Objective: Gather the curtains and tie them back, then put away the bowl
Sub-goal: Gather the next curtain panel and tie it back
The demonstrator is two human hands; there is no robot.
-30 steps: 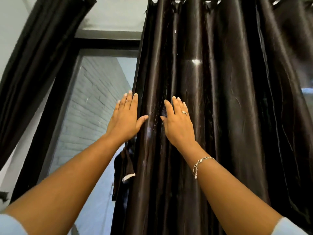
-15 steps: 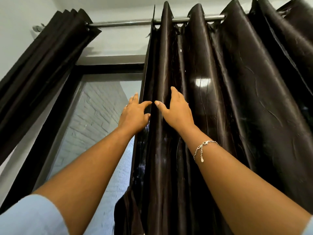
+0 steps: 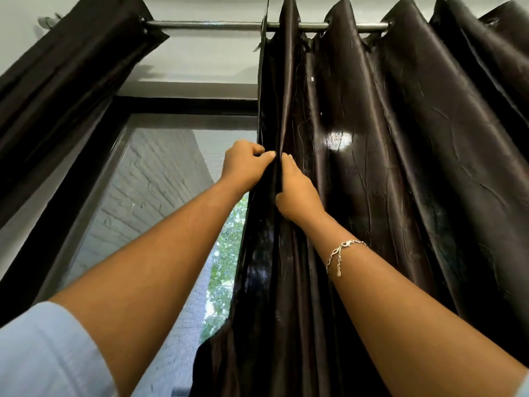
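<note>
A dark glossy right curtain hangs in folds from a metal rod. My left hand grips the curtain's left edge, fingers curled round the fabric. My right hand pinches the first fold right beside it, the two thumbs almost meeting. A second dark curtain, the left curtain, hangs bunched at the left end of the rod. No bowl is in view.
Between the two curtains shows a window with a black frame, a grey brick wall and green leaves outside. A white wall runs above the frame, behind the rod.
Both hands went from lying flat on the curtain to gripping its left edge fold. The view has tilted upward, bringing the rod fully into sight.
</note>
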